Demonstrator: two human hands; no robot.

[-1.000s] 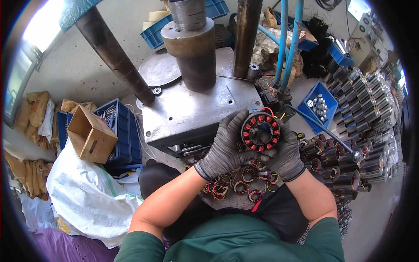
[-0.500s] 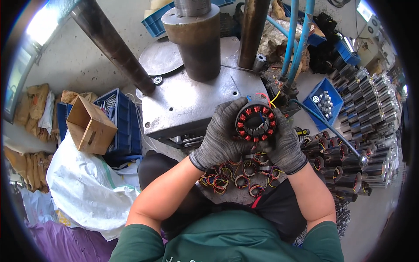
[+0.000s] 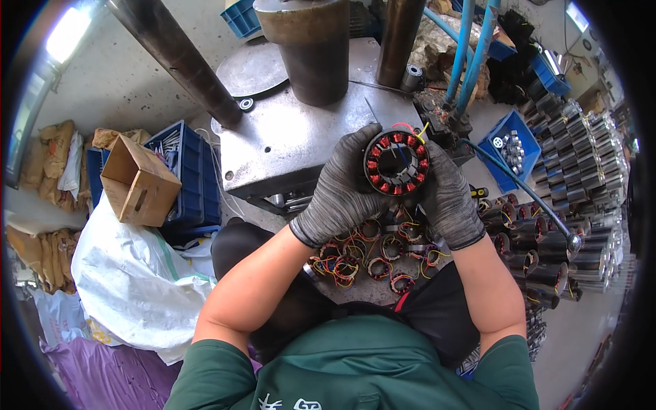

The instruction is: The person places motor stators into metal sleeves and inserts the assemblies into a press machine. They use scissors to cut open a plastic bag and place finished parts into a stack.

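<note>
Both my hands wear grey knit gloves and hold a motor stator (image 3: 383, 186) in front of the press table. Red copper windings ring its open centre inside a dark round rim, and the winding face is turned up toward me. Red and yellow lead wires stick out at its far right edge. My left hand (image 3: 342, 184) wraps the left side, thumb along the lower rim. My right hand (image 3: 451, 198) grips the right side; some of its fingers are hidden behind the stator. Below them on the floor lie several smaller wound stators (image 3: 346, 268) with coloured leads.
Ahead stands a press with a metal table (image 3: 273, 160), thick ram (image 3: 307, 65) and steel columns (image 3: 179, 61). Rows of metal cylinders (image 3: 574, 164) and a blue parts bin (image 3: 523, 174) are at right. At left are a cardboard box (image 3: 147, 191) and white sack (image 3: 130, 280).
My view has tilted, so the press sits higher in the picture. Both hands have moved the stator slightly away from me, and its lead wires now show more toward the right.
</note>
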